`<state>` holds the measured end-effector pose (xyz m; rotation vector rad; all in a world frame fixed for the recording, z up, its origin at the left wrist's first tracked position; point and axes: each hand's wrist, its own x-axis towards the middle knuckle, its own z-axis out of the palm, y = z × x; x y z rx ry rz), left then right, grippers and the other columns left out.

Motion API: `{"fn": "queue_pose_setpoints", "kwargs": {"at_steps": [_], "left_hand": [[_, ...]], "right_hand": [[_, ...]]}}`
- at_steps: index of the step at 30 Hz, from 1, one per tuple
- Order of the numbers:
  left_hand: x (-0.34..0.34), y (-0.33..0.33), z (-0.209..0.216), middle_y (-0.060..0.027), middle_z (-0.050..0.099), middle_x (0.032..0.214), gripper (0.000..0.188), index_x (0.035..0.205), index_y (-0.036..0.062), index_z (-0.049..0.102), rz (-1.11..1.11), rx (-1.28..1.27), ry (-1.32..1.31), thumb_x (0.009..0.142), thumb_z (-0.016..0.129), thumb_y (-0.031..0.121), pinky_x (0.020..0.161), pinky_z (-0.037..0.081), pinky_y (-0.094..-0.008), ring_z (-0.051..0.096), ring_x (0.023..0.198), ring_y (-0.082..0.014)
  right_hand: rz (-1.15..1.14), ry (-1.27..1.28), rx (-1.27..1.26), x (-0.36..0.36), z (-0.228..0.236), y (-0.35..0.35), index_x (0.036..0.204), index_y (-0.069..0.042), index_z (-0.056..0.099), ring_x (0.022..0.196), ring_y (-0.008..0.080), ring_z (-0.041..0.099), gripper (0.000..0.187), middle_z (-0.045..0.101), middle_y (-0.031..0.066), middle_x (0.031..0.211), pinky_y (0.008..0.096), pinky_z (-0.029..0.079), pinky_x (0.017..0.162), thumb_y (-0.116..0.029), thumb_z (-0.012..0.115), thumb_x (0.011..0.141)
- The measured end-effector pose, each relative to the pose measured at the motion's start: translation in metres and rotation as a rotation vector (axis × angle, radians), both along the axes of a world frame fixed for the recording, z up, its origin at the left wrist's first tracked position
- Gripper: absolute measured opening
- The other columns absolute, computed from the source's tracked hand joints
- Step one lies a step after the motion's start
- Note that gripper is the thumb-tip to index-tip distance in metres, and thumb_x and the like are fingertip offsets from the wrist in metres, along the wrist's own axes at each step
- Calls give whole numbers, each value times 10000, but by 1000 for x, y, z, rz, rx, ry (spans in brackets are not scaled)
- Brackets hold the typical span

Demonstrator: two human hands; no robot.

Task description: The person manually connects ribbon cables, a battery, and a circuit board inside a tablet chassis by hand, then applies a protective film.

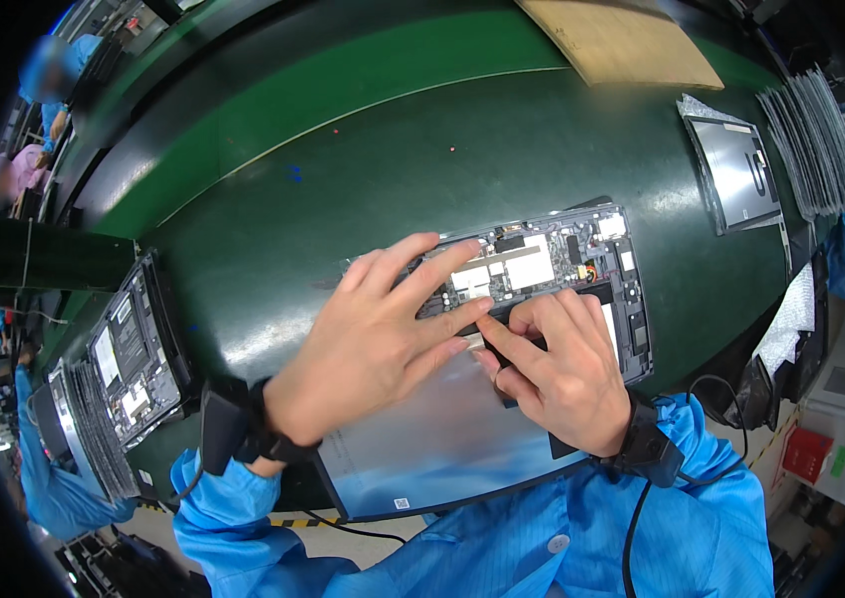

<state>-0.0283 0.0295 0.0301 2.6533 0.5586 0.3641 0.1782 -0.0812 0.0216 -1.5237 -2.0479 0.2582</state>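
Observation:
An opened laptop base [582, 261] with bare circuit boards lies in front of me. Along its near edge lies a silver display panel [413, 439], its back facing up. Fingers spread, my left hand [368, 339] rests over the left part of the base. Its index finger and thumb point at the seam between base and panel. My right hand [567, 374] is curled at that same seam, index fingertip pressed down beside the left fingers. Whatever lies between its thumb and fingers is hidden. Dark straps circle both wrists.
More opened laptop bases [124, 349] are stacked at the left edge. At the right lie a silver panel [736, 169] and a row of thin grey sheets [816, 145]. A cardboard sheet [627, 40] sits at the far side. Co-workers in blue [44, 70] are at the left.

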Motion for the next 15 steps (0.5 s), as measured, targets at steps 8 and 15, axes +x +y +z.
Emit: {"fn": "queue_pose_setpoints", "kwargs": {"at_steps": [8,15], "left_hand": [[-19,-72,15,-208,643,1293,483,1157,-65,648,96,82,-13,805,816,220,1012,534,-484,617,1243,-396],[-12,-103,26,-454,411,1426,947,1209,-120,580,73,-32,211,713,818,650,1156,344,-634,354,1421,-597]], "right_hand": [[-435,87,-86,86,17,-37,1227,77,593,1056,350,637,358,639,207,1152,398,507,914,-83,706,927],[-407,1075,-403,85,-1,-70,1338,26,502,1104,166,607,403,601,105,1200,296,486,977,-49,666,977]]}}
